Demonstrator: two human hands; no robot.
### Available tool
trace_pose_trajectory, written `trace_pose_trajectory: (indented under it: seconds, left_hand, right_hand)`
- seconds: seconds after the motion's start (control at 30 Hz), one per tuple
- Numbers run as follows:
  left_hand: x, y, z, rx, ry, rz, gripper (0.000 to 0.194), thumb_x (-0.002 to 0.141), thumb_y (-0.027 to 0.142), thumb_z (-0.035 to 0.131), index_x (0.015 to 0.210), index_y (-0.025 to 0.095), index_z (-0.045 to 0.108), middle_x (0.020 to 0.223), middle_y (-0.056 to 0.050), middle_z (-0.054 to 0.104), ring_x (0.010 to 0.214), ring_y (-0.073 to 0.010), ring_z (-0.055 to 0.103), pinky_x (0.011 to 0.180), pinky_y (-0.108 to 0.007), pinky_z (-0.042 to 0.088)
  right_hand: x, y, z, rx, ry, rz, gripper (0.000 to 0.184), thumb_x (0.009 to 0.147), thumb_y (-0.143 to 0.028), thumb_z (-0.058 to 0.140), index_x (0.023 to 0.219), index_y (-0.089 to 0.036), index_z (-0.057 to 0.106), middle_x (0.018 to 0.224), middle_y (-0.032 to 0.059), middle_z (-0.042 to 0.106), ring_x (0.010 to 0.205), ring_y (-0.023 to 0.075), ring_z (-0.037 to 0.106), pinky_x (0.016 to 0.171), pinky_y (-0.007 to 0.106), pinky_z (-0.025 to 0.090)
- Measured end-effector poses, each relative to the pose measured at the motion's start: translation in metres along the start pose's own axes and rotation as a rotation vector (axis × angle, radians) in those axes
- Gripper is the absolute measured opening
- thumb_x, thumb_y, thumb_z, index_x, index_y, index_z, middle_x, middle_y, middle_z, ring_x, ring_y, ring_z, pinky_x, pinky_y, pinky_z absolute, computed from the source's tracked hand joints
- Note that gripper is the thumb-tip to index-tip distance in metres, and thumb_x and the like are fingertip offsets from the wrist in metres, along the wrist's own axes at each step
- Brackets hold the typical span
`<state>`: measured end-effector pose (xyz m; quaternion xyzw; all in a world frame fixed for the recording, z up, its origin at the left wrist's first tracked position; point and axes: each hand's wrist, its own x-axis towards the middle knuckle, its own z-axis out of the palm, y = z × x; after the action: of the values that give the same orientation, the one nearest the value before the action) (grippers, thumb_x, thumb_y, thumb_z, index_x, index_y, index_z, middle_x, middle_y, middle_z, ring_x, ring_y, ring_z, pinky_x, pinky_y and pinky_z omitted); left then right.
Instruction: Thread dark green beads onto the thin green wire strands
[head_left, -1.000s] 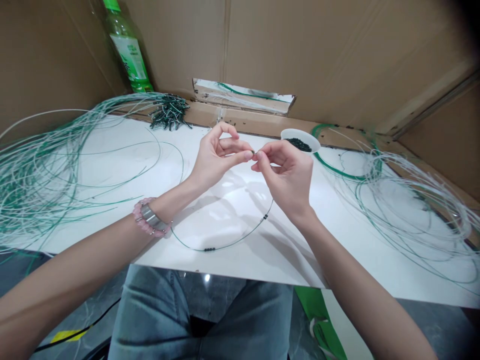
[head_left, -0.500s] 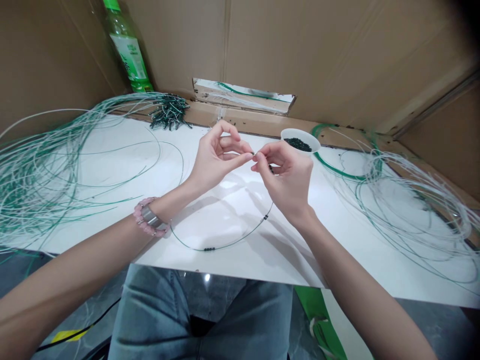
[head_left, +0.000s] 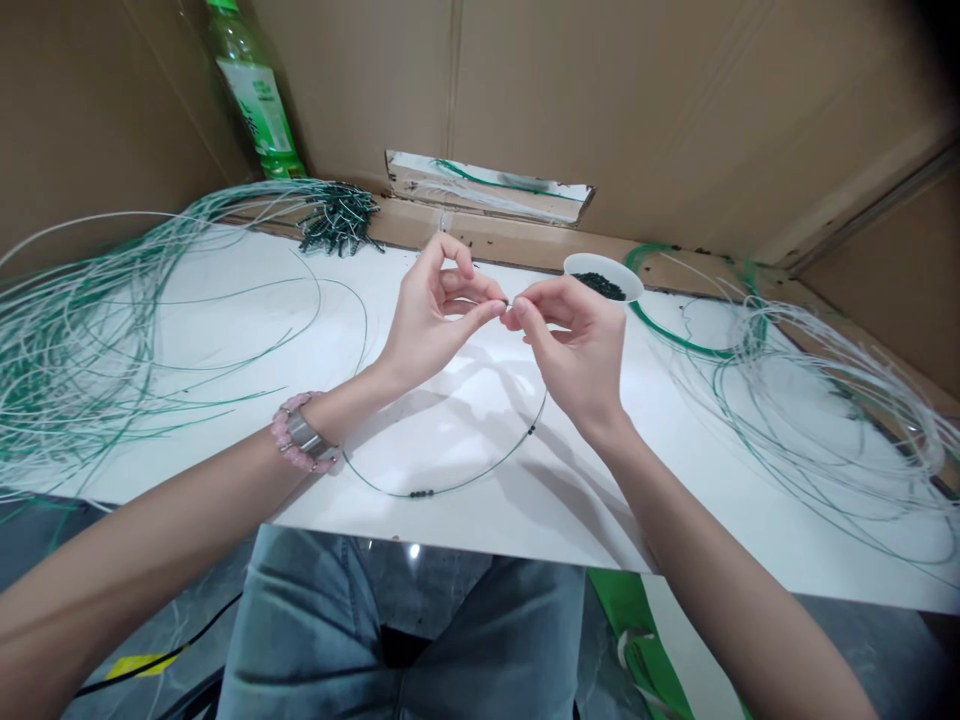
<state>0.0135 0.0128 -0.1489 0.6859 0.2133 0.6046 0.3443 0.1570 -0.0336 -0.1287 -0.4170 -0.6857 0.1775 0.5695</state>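
Left hand (head_left: 446,315): pinching a tiny dark bit (head_left: 506,302)
Right hand (head_left: 574,335): pinching thin string (head_left: 480,475)
String: has black beads (head_left: 421,493)

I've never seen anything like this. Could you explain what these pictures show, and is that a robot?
No robot: these are a person's two bare hands. Every picture comes from one camera worn on the head, looking forward and down. The left hand and right hand meet above a white table. The left fingers pinch a tiny dark piece; the right fingers are closed beside it, but what they hold is too small to tell. Below loops a thin strand with small dark beads. On the left lies a bundle of green and white strands, a green bottle beyond it; on the right, loose coils. A white bowl holds dark bits.
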Motion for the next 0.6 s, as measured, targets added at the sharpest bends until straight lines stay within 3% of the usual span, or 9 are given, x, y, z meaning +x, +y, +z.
trace_pose_trajectory:
  seconds: [0.2, 0.6]
  left_hand:
    - [0.0001, 0.0025, -0.0016, 0.063, 0.016, 0.061, 0.040, 0.071, 0.029, 0.073, 0.086, 0.023, 0.036, 0.076, 0.004, 0.067, 0.072, -0.0110, 0.066, 0.065, -0.025, 0.055]
    - [-0.0015, 0.0055, -0.0016, 0.142, -0.056, 0.087, 0.038, 0.075, 0.039, 0.068, 0.081, 0.022, 0.036, 0.077, 0.001, 0.066, 0.071, -0.0134, 0.066, 0.064, -0.030, 0.057]
  right_hand:
    - [0.0032, -0.0029, -0.0071, -0.272, 0.013, -0.096, 0.011, 0.073, -0.012, 0.059, 0.069, -0.021, 0.057, 0.067, -0.0010, 0.065, 0.058, 0.0132, 0.062, 0.049, 0.025, 0.051]
    - [0.0046, -0.0008, -0.0093, -0.364, -0.070, -0.210, 0.015, 0.074, -0.009, 0.057, 0.066, -0.022, 0.056, 0.065, -0.0004, 0.063, 0.055, 0.0133, 0.059, 0.049, 0.028, 0.051]
